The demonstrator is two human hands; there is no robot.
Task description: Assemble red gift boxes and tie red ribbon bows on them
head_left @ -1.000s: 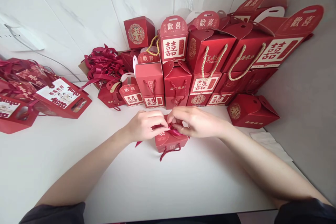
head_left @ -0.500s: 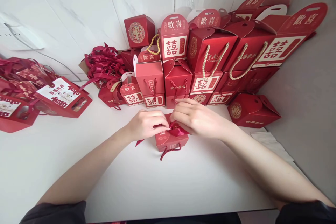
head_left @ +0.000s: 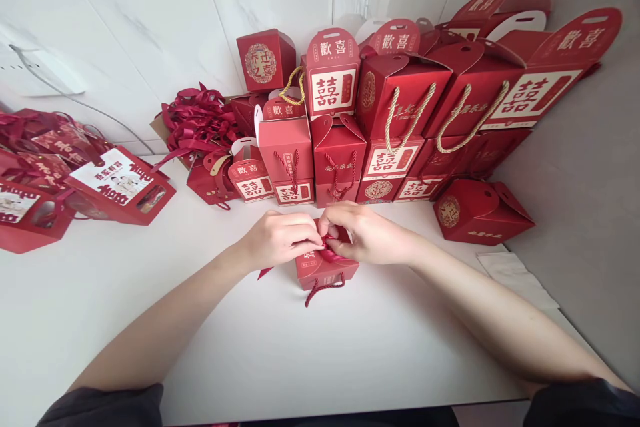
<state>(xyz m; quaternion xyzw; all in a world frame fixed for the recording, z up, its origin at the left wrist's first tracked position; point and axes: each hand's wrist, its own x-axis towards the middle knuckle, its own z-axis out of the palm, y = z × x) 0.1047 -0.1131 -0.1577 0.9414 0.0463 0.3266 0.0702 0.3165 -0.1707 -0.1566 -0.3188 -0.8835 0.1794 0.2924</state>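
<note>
A small red gift box [head_left: 327, 273] with a dark red cord handle [head_left: 325, 288] rests on the white table in front of me. Over its top runs a shiny crimson ribbon [head_left: 334, 256]. My left hand [head_left: 280, 238] pinches the ribbon near the middle of the box top, and a loose ribbon end [head_left: 264, 272] sticks out below that hand. From the right, my right hand [head_left: 367, 233] closes thumb and fingertips on the ribbon, touching close to the left fingertips. The fingers hide part of the ribbon and the box top.
Stacked red gift boxes [head_left: 395, 100] line the wall behind. A single box [head_left: 483, 210] stands at the right, near a white tissue [head_left: 517, 273]. A heap of ribbons [head_left: 200, 117] lies at the back left. Red house-shaped boxes [head_left: 123, 183] sit at far left.
My right hand has turned and drawn in, its thumb now showing below the fingers on the ribbon. The left hand and the box have stayed in place.
</note>
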